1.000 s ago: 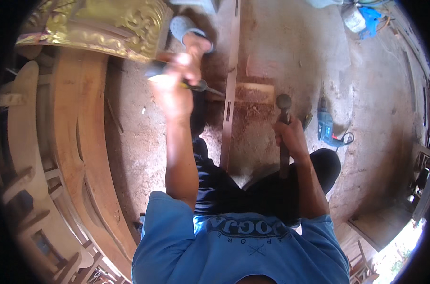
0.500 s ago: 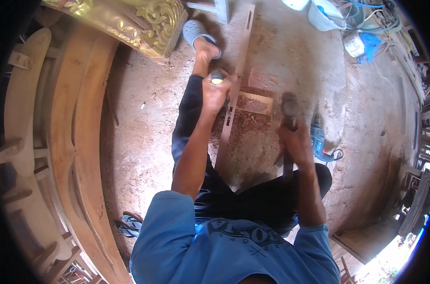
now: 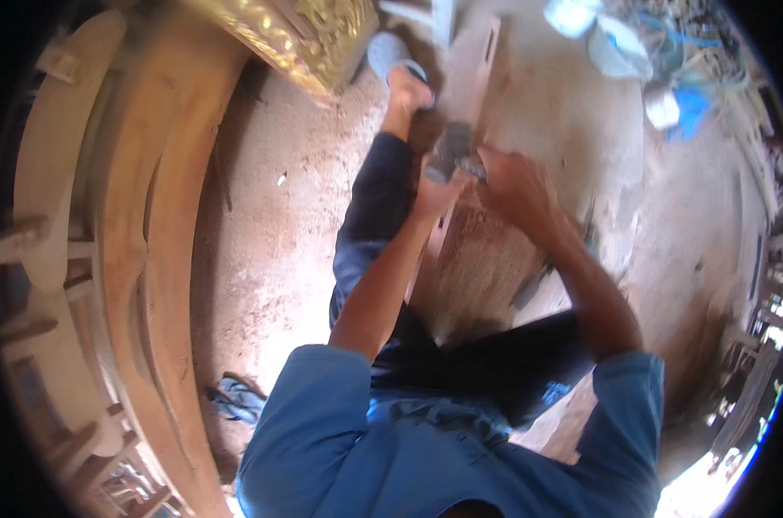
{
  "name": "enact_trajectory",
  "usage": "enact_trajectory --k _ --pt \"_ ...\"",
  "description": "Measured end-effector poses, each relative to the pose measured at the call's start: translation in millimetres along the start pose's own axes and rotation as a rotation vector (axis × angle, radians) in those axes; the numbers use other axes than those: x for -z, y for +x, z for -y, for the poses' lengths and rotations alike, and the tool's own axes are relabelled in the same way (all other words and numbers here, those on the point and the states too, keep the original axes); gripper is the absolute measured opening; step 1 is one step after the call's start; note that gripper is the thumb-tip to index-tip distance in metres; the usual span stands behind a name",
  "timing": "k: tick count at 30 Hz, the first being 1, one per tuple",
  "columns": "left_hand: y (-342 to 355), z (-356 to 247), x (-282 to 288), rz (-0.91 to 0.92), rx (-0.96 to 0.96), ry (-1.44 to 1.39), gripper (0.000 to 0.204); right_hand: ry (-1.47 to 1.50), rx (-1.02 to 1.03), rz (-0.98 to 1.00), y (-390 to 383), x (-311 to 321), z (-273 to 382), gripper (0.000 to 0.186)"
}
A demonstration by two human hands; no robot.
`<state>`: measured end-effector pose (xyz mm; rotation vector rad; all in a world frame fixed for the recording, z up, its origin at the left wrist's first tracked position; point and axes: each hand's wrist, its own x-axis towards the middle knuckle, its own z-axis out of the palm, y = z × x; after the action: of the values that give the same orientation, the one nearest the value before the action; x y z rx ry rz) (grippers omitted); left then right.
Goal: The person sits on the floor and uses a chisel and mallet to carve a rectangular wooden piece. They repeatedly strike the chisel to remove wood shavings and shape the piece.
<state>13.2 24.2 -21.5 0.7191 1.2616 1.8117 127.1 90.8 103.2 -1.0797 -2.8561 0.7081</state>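
Observation:
Near the middle of the blurred head view, my left hand (image 3: 437, 190) is closed round a chisel, largely hidden now, over a long slotted wooden rail (image 3: 482, 60) lying along the floor between my legs. My right hand (image 3: 512, 186) grips a dark mallet (image 3: 453, 142), whose head overlaps the top of my left hand; I cannot tell whether it touches the chisel. My left foot, in a grey clog (image 3: 389, 53), rests beside the rail.
A gold carved panel (image 3: 296, 39) stands upper left. Long wooden boards (image 3: 150, 216) and pale frames (image 3: 50, 173) line the left; flip-flops (image 3: 240, 399) lie beside them. Buckets (image 3: 620, 47), a blue bag (image 3: 693, 112) and hoses sit upper right. A drill behind my right arm is blurred.
My right hand has moved up and left with the mallet, from beside the rail to over my left hand. My left hand has moved rightward in the view with the chisel.

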Motion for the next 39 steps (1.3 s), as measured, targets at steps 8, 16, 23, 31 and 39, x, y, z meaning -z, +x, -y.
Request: enact_trajectory --k 8,16,23,31,39 --pt "-5.0 5.5 2.3 -0.006 0.116 0.158 0.018 0.232 -0.107 -0.611 -13.8 159.8 42.6 0.030" --pt "-5.2 -8.7 -6.5 0.027 -0.131 0.079 0.012 0.090 -0.114 -0.048 8.6 15.4 5.3 0.032" --pt "30.6 7.8 -19.0 0.000 0.272 0.249 0.010 0.357 -0.078 -0.049 -7.4 28.3 -55.5 0.028" --pt "52.1 62.4 -19.6 -0.043 0.213 0.261 0.020 0.355 0.089 -0.630 109.8 186.0 -111.8 0.018" --pt "33.7 88.7 -9.1 -0.120 0.140 -0.414 0.039 -0.013 0.122 0.041 43.1 -8.1 -38.9 0.031"
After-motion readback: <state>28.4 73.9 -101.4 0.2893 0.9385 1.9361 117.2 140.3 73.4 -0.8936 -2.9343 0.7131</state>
